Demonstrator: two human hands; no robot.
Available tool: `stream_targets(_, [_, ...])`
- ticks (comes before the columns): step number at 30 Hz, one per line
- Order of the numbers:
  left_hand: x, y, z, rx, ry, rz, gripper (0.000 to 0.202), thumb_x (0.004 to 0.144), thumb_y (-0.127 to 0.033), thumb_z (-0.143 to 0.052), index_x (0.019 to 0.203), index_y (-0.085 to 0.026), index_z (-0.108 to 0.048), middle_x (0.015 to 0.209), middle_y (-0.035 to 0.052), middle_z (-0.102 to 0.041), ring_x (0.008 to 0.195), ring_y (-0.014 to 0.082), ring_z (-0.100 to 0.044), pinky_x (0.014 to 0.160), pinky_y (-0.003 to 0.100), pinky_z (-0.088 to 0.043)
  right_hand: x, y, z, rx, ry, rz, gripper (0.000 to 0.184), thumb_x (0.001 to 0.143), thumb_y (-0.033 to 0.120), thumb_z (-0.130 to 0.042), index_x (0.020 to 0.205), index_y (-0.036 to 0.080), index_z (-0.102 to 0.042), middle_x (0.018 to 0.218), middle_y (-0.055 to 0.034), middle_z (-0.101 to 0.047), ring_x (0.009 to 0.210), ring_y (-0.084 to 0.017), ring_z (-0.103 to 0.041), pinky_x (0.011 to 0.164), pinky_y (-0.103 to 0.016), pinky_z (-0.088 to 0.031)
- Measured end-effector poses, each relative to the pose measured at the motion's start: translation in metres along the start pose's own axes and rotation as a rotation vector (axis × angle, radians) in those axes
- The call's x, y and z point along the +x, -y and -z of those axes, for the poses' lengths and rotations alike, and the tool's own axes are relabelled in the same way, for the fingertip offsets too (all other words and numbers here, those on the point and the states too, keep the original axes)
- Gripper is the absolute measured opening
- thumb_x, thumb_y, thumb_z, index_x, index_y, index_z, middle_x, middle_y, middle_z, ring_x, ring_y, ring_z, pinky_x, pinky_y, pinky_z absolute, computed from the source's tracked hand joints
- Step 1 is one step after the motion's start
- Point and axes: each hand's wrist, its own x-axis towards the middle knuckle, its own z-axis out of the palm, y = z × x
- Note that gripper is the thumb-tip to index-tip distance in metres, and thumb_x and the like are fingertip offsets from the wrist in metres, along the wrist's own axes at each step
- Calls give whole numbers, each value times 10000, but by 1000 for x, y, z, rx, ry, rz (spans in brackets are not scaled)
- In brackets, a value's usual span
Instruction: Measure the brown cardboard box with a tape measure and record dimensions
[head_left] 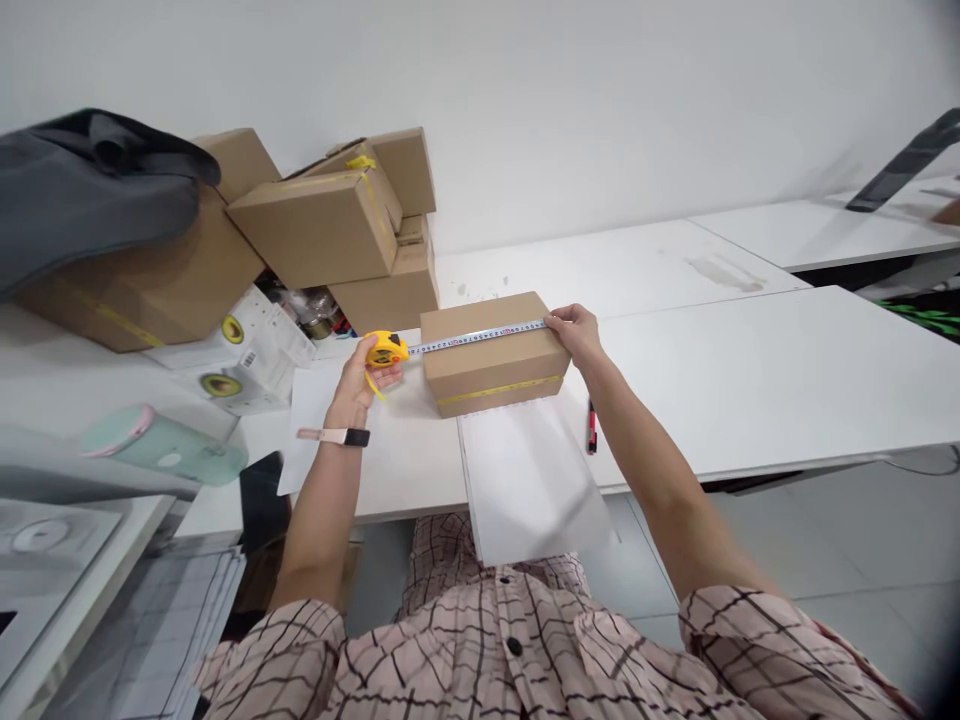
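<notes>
A brown cardboard box [499,368] with yellow tape along its front side sits on the white table. Across its top runs the blade of a tape measure [386,348], whose yellow case is in my left hand [358,378], just off the box's left end. My right hand [576,334] pinches the far end of the blade at the box's right edge. Under and in front of the box lie white paper sheets [525,480], which overhang the table's front edge. A red and black utility knife [592,428] rests on the table beside my right forearm.
Several cardboard boxes [315,228] are stacked at the back left, with a dark grey bag [97,195] on top. Below them are white printed boxes [240,350]. A mint green tumbler [165,443] and a black flat object [264,500] lie at the left. The white table [735,390] stretches right.
</notes>
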Motion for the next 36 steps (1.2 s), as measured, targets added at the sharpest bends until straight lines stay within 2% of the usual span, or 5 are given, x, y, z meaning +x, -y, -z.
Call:
stream_targets(6, [2, -4, 11, 22, 2, 19, 370, 822, -438, -733, 1018, -131, -664, 769, 58, -720, 526, 170, -666, 629, 360, -618, 3, 0, -3, 156, 9, -120, 247, 617, 227, -781, 786, 203, -602, 804, 11, -648, 748, -138, -594, 701, -292, -500])
stream_targets(23, [2, 6, -13, 48, 90, 7, 421, 805, -484, -755, 1011, -124, -678, 769, 72, -717, 520, 152, -655, 613, 324, -611, 1, 2, 6, 76, 57, -242, 270, 640, 350, -793, 798, 188, -645, 939, -57, -709, 833, -200, -621, 701, -321, -496])
stream_targets(27, [2, 6, -17, 58, 69, 0, 388, 795, -460, -757, 975, -124, -680, 767, 75, -716, 529, 165, -656, 590, 332, -608, -3, -1, 6, -10, 16, -178, 319, 661, 398, -830, 690, 193, -587, 796, -34, -666, 761, -175, -590, 683, -311, -477])
stream_targets(31, [-12, -4, -15, 73, 52, -143, 407, 737, -449, -800, 953, -124, -684, 802, 76, -732, 557, 152, -653, 606, 310, -599, 2, 4, 9, -21, 8, -45, 325, 662, 395, -842, 689, 191, -590, 736, -12, -639, 746, -164, -581, 709, -319, -484])
stream_targets(36, [-79, -3, -7, 139, 322, -228, 467, 705, -459, -827, 1010, -146, -663, 1036, 131, -753, 736, 199, -714, 700, 346, -614, 11, 50, 26, 125, 52, 228, 276, 740, 407, -801, 746, 193, -627, 793, -19, -655, 841, -165, -593, 840, -352, -488])
